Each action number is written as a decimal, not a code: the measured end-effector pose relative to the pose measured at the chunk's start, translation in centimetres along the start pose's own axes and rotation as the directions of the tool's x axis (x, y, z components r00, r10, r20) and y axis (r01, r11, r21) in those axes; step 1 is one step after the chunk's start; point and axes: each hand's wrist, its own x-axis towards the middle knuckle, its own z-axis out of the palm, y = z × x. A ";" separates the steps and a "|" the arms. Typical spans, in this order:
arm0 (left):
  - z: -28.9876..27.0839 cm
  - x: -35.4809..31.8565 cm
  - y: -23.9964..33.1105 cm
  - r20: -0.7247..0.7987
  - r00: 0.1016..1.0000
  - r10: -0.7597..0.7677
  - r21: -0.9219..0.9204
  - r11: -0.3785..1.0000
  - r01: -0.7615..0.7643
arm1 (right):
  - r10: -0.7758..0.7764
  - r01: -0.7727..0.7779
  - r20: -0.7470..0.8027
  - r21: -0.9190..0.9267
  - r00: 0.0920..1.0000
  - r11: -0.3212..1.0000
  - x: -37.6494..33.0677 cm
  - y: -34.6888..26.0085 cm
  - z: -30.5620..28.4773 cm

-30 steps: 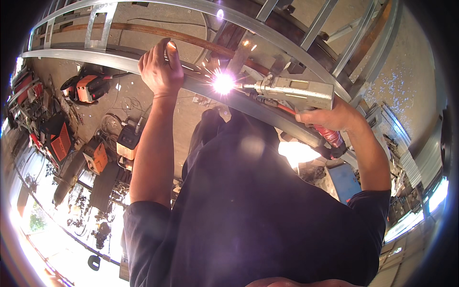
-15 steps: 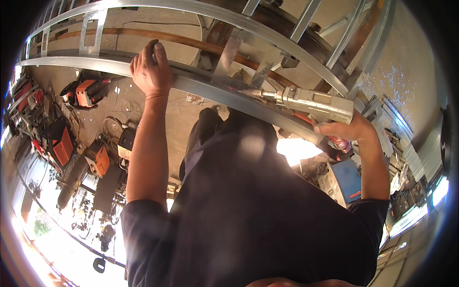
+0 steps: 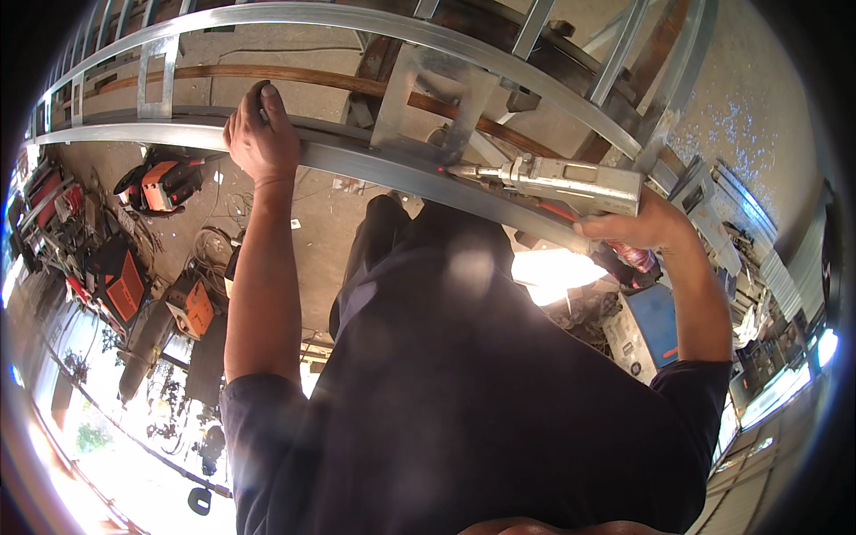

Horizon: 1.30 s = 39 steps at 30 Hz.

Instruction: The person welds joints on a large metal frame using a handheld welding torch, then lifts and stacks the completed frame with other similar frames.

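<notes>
My right hand (image 3: 655, 218) is wrapped round the handle of a silver handheld laser welding gun (image 3: 578, 181). The gun lies nearly level, and its narrow nozzle points left. A small red light spot shows at the nozzle tip, where a flat metal plate (image 3: 397, 111) meets the near rail (image 3: 392, 174) of a long metal frame. Whether the tip touches the metal I cannot tell. Farther left, my left hand (image 3: 265, 138) is closed over that same rail, thumb on top, its other fingers partly hidden.
A curved far rail (image 3: 357, 20) with several crossbars runs beyond the near one. Orange-and-black machines (image 3: 160, 185) stand on the floor at left among cables. A blue-topped box (image 3: 654, 321) is at lower right, and metal strips (image 3: 744, 209) lie at far right.
The frame, both hands and the welding gun appear slightly farther left in the picture. Both hands keep their holds, and the nozzle stays by the plate's lower edge.
</notes>
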 end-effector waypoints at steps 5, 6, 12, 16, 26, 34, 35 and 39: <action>-0.1 0.0 0.1 -0.005 1.000 0.019 -0.008 1.000 -0.019 | -0.026 0.026 0.018 -0.006 1.000 1.000 0.4 1.1 -0.1; -0.1 0.0 0.1 -0.006 1.000 0.022 -0.002 1.000 -0.022 | -0.017 0.017 0.017 -0.011 1.000 1.000 0.4 0.6 -0.1; -0.1 0.1 0.1 0.004 1.000 0.029 -0.001 1.000 -0.029 | 0.017 -0.019 -0.024 -0.072 1.000 0.997 0.5 0.3 0.0; -0.3 0.1 0.2 0.008 1.000 0.029 -0.005 1.000 -0.029 | 0.061 -0.061 0.004 -0.034 0.998 0.998 0.4 0.1 -0.1; -0.4 0.2 0.3 0.032 0.999 0.019 0.042 0.999 -0.021 | 0.032 -0.032 -0.017 -0.040 0.999 0.999 -0.1 0.9 0.0; -0.4 0.1 0.1 0.021 0.999 0.028 0.057 0.998 -0.029 | -0.004 0.003 -0.031 -0.045 1.000 0.999 -0.4 1.7 0.0; -0.4 0.1 0.2 0.024 0.999 0.025 0.057 0.998 -0.027 | 0.007 -0.008 -0.030 -0.043 1.000 0.999 -0.4 1.8 0.0; -0.4 0.2 0.2 0.036 0.999 0.020 0.045 0.999 -0.022 | 0.007 -0.009 -0.042 -0.046 0.999 0.999 -0.6 2.0 0.3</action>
